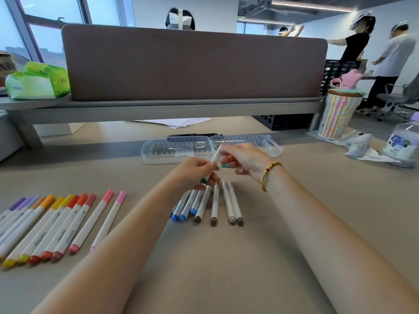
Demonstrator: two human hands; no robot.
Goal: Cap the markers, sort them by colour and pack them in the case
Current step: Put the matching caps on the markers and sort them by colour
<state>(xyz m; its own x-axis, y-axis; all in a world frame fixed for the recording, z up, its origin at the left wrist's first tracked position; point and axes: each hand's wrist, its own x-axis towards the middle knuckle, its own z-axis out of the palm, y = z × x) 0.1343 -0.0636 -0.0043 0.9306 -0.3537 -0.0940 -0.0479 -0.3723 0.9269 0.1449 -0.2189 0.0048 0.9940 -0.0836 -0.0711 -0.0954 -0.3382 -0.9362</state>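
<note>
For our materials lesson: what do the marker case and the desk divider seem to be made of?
Marker case: clear, glossy plastic, probably; the desk shows through it and it catches highlights.
Desk divider: matte grey-brown fabric or felt, seemingly; no shine, soft rounded corners.

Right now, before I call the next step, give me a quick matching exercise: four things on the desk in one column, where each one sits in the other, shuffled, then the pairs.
Things:
1. teal marker
2. clear case
3. pink marker
4. grey marker

Places:
A. lying open on the desk beyond the hands
B. right end of the small group under the hands
C. held between the left hand and right hand
D. right end of the long row at the left

Pairs: 1-C, 2-A, 3-D, 4-B
</note>
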